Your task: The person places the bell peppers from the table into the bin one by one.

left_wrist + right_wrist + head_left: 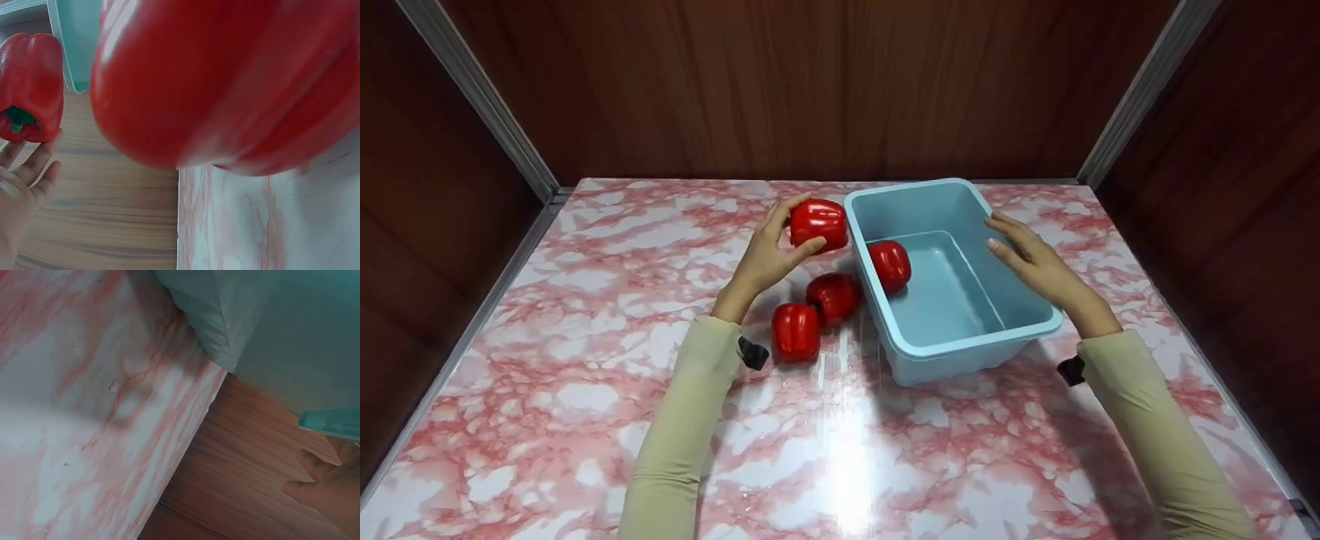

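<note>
My left hand (769,255) holds a red bell pepper (818,223) beside the bin's left rim, thumb on the near side and fingers behind. That pepper (31,84) shows its green stem above the fingers in the left wrist view. A light blue plastic bin (982,341) stands right of it, with one red bell pepper (890,265) lying inside against the left wall. At the bin's right rim is my right hand (1039,262), its fingers extended and spread. The right wrist view shows that hand (332,489) just by the rim, partly cut off.
Two more red bell peppers, a nearer one (796,332) and a farther one (833,298), lie left of the bin on the red-and-white marbled table (585,435). Dark wood panels (810,90) enclose the back and sides.
</note>
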A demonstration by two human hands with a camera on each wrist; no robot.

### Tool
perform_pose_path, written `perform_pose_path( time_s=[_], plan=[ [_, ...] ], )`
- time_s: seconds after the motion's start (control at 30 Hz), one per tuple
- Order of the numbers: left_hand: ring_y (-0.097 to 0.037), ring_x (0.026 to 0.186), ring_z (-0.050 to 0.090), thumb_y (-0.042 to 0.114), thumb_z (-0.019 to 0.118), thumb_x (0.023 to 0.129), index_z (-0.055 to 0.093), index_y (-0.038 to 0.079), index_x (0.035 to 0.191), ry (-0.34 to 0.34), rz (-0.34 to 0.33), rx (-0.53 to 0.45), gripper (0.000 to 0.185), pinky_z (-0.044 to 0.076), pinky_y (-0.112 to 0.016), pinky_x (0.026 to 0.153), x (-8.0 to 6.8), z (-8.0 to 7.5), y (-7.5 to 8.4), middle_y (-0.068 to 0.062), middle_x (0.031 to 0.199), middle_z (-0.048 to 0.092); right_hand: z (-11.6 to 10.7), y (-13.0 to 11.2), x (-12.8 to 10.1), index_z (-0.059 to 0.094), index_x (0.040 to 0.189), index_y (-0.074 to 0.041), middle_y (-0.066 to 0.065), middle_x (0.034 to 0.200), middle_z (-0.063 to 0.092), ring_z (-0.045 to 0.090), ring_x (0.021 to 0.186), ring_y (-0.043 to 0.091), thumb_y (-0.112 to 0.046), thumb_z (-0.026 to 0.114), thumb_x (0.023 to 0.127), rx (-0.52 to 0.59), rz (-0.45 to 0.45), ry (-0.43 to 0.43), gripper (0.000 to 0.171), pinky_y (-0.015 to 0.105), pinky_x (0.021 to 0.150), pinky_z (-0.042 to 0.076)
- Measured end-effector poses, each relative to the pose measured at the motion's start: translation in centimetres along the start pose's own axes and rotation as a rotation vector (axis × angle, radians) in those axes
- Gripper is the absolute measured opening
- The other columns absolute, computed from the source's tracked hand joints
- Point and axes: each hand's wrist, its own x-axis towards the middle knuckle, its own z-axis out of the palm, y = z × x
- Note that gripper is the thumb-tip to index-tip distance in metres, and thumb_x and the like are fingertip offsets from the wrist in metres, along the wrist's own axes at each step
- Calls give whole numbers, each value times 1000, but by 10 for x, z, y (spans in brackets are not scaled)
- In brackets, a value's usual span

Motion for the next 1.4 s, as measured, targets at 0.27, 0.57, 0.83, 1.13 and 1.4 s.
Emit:
perform_pose_path(
  time_s=[0.27, 0.57, 0.83, 1.13, 1.4],
  plan=[
    [-14, 115, 48, 29, 69, 83, 39, 19, 138, -7, 19, -17, 63, 45, -33, 94, -8, -6, 31, -4, 129, 48, 0, 0, 1, 38, 142, -20, 6, 153, 21, 13, 141, 31, -39, 47, 96, -33, -16, 8, 51, 59, 110, 6],
    [-14, 114, 49, 28, 69, 83, 39, 17, 137, -7, 42, -29, 63, 46, -31, 93, -9, -4, 37, -4, 128, 49, 1, 3, 3, 39, 142, -18, 8, 153, 23, 14, 140, 33, -38, 47, 96, -52, -44, 23, 51, 59, 109, -6],
    [-15, 117, 48, 29, 69, 83, 38, 16, 138, -11, 22, -23, 65, 46, -32, 93, -9, -2, 40, -4, 131, 48, 1, 3, 2, 39, 142, -18, 6, 153, 23, 13, 141, 31, -38, 47, 96, -55, -47, 28, 51, 59, 108, -11],
    [-16, 114, 49, 29, 68, 83, 38, 14, 138, -7, 31, -19, 65, 47, -32, 93, -8, -2, 45, -6, 130, 49, 1, 3, 1, 38, 142, -16, 8, 153, 23, 13, 141, 33, -39, 47, 96, -62, -40, 27, 52, 59, 108, -12],
    [-15, 115, 48, 26, 68, 83, 38, 13, 138, -5, 56, -36, 64, 47, -29, 92, -7, 0, 49, -6, 131, 48, 0, 2, 0, 38, 142, -18, 9, 153, 22, 14, 141, 33, -39, 47, 96, -75, -36, 26, 52, 59, 107, -13]
  ],
)
